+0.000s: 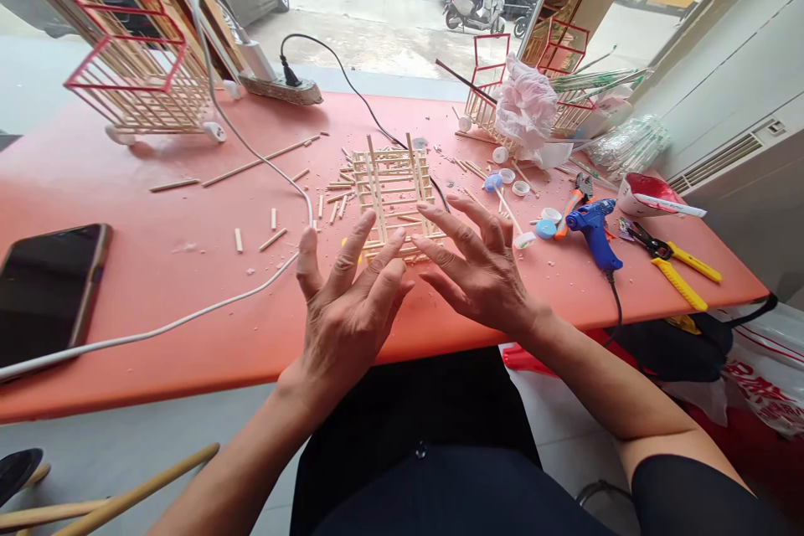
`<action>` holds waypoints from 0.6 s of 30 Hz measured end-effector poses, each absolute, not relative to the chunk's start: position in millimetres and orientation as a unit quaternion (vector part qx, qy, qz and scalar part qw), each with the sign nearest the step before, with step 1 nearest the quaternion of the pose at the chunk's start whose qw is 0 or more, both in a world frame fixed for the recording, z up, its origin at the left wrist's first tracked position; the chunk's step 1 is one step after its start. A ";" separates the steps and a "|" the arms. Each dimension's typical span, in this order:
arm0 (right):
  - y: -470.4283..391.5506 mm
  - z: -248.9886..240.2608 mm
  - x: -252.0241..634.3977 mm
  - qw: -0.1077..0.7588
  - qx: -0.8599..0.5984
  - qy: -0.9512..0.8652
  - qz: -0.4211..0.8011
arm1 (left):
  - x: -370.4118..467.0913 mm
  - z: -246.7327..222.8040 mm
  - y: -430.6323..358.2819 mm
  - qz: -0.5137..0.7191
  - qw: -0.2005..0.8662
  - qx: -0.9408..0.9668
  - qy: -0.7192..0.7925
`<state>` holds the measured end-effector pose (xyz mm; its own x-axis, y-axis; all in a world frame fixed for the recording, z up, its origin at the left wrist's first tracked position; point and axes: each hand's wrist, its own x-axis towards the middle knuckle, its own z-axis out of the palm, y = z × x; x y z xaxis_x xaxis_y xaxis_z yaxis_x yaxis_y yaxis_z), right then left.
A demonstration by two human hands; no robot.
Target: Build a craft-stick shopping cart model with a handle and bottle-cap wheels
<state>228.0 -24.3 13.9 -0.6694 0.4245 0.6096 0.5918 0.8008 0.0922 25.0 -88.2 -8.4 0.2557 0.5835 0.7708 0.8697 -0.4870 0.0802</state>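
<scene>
A small frame of glued wooden sticks (395, 193) lies on the pink tabletop (207, 268), with two longer sticks rising at its far end. Over its near edge is my left hand (352, 310), fingers spread, holding nothing that I can see. My right hand (483, 268) hovers at the frame's near right corner, its fingers also apart. Whether any fingertip touches the sticks, I cannot tell. Cut stick pieces (339, 205) are scattered left of the frame. Part of the near edge is hidden behind my fingers.
A phone (47, 293) and white cable (251, 289) lie left. Red-rimmed stick carts (141, 84) stand at the back. On the right are a blue glue gun (594, 234), yellow-handled pliers (675, 264), bottle caps (546, 228) and a red-stained cup (646, 193). A power strip (282, 88) sits behind.
</scene>
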 end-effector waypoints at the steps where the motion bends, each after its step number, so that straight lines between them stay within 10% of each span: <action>1: -24.5 14.2 227.8 0.291 -0.282 -0.904 -0.139 | 25.5 -8.6 -88.0 -0.390 0.183 -0.769 -0.472; 18: -24.7 15.3 226.1 0.309 -0.269 -0.896 -0.170 | 29.6 -8.6 -87.1 -0.385 0.188 -0.765 -0.481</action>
